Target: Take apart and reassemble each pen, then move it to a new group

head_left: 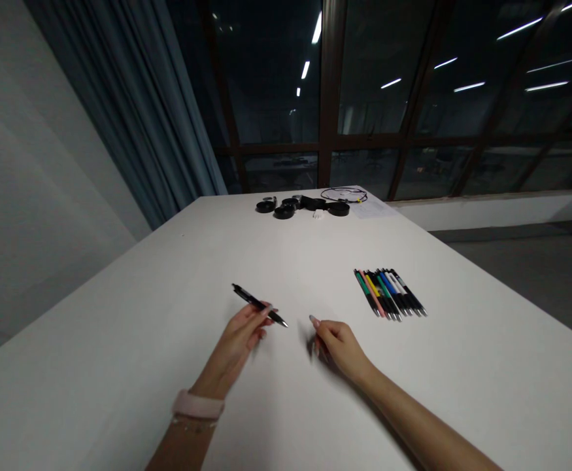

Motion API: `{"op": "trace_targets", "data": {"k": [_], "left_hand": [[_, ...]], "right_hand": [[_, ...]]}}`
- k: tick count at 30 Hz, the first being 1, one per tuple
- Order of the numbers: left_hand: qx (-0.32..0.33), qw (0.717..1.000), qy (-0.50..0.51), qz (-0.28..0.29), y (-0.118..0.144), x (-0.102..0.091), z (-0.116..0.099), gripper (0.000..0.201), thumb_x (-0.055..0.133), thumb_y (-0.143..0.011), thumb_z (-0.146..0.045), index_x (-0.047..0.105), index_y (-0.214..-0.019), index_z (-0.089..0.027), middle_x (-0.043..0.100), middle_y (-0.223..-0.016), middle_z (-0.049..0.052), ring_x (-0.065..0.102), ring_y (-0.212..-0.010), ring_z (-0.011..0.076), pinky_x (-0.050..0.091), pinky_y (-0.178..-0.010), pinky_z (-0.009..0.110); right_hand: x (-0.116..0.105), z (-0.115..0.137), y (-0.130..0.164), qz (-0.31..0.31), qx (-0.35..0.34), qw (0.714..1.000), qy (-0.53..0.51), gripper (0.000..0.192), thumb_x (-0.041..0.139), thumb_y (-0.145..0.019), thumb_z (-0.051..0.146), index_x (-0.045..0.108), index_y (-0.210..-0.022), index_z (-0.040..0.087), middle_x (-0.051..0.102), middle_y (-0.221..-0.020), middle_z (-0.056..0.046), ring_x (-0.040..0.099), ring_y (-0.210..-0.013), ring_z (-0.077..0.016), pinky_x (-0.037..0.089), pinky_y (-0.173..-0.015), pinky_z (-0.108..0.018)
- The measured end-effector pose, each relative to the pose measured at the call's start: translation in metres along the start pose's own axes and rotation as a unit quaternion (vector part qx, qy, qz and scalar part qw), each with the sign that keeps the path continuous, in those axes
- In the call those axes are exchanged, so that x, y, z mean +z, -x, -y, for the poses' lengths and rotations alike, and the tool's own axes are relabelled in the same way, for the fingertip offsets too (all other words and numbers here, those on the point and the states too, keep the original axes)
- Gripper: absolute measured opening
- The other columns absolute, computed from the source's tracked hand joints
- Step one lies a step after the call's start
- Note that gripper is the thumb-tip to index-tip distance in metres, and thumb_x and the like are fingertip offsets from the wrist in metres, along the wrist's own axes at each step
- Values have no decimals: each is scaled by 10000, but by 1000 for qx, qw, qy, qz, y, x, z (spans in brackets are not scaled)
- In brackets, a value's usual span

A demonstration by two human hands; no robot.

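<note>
1. the left hand (240,337) is the one with the work in it: its fingertips pinch a black pen (259,305) near the tip end, above the white table (119,340), so this hand is closed around the pen and not spread.
2. the pen's long axis runs from about 10 o'clock to 4 o'clock; the metal tip points toward 4 o'clock, at the other hand, and the clip end sticks out past the fingers toward 10 o'clock.
3. the right hand (338,345) lies at 3 o'clock from the pen tip, near it but apart; it holds nothing that shows, its fingers loosely curled and narrow, one finger reaching toward 10 o'clock at the tip. it is slightly blurred, so i cannot tell whether it touches the table.
4. the left hand is plainly the nearer one to the pen, since it holds it.
5. farther out, at 2 o'clock from the right hand and well apart, a row of pens (389,294) lies side by side on the table, tips toward 4 o'clock, much the same slant as the held pen.
6. at the far edge, toward 12 o'clock, sit some black round parts (284,210) and a thin cable (343,193).
</note>
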State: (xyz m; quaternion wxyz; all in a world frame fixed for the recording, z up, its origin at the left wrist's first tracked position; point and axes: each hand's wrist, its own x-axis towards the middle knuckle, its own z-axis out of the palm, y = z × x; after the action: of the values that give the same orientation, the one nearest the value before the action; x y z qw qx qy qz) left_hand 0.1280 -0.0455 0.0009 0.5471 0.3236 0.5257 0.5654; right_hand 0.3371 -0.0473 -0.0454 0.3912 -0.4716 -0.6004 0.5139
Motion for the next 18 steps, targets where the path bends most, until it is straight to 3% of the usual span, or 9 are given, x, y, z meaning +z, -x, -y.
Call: {"op": "trace_targets", "data": {"k": [2,4,10,14,18], "left_hand": [[-22,998,5,64,12,22,12,356,860,-581,-312,705,-859,-152,721,-815,72,650,-700,160,435,-543,209],[-24,996,15,90,20,33,24,353,857,-600,-327,698,-863,-153,723,-813,74,663,-719,172,440,-546,215],[-16,997,26,75,19,39,46,378,849,-623,-378,704,-899,-165,746,-904,93,688,-823,208,467,-576,226],[-18,995,57,85,19,43,49,467,852,-631,-365,710,-1040,-188,733,-1101,114,662,-1047,238,511,-792,270],[-20,991,106,84,22,47,46,476,875,-592,-382,708,-987,-175,739,-1069,112,667,-1021,243,505,-887,330]], "right_hand": [[0,4,1,2,-7,1000,-14,705,353,-874,766,579,-538,189,459,-464,31,434,-456,-112,347,-508,-246],[0,7,2,17,-17,999,-25,707,335,-876,773,596,-586,184,469,-491,31,437,-474,-112,344,-506,-243],[3,12,2,35,-5,998,-53,669,407,-809,818,518,-578,200,464,-479,41,403,-437,-97,319,-453,-230],[5,12,-1,41,35,996,-76,713,335,-761,883,424,-495,228,376,-397,58,334,-370,-88,268,-401,-237],[8,9,-3,61,53,990,-112,712,361,-762,875,418,-473,226,376,-389,59,337,-367,-83,299,-419,-235]]}}
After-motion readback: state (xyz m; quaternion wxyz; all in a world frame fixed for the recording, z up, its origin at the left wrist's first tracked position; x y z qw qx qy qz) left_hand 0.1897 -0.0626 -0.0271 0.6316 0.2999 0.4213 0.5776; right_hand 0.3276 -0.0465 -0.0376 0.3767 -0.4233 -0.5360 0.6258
